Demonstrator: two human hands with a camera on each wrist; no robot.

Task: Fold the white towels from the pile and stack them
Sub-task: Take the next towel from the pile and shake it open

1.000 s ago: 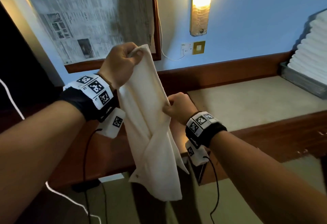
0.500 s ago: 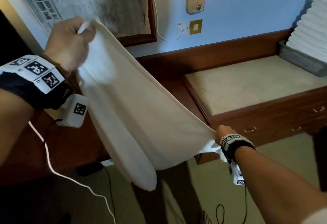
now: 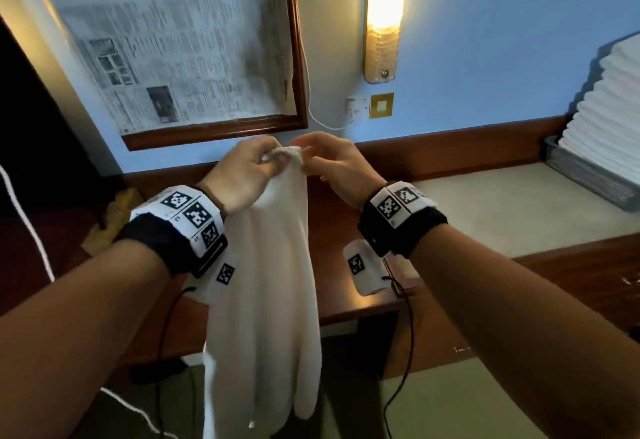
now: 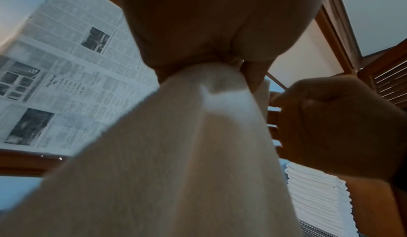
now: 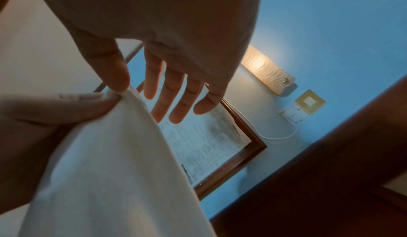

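A white towel (image 3: pixel 263 282) hangs doubled over in front of me, its top corners bunched together. My left hand (image 3: pixel 273 158) grips that bunch from the left, fingers curled round it. In the left wrist view the towel (image 4: pixel 176 153) falls straight down from the left hand (image 4: pixel 209 37). My right hand (image 3: pixel 311 158) sits close beside the bunch on the right. The right wrist view shows the right hand (image 5: pixel 167 94) with straight, spread fingers, its thumb touching the towel (image 5: pixel 110 171) next to the left thumb (image 5: pixel 57 106). A tall stack of folded white towels (image 3: pixel 609 109) stands far right.
The stack sits in a grey mesh tray (image 3: pixel 588 182) on a beige-topped wooden counter (image 3: pixel 502 210). A lower dark wooden desk (image 3: pixel 339 230) lies under my hands. A framed newspaper (image 3: pixel 180 40), a lit wall lamp (image 3: pixel 382 16) and sockets are on the blue wall. Cables hang from my wrists.
The towel was stretched wide between both hands. My right hand has swung its low corner up to the left hand, which now holds both; the towel hangs doubled and the right fingers have straightened.
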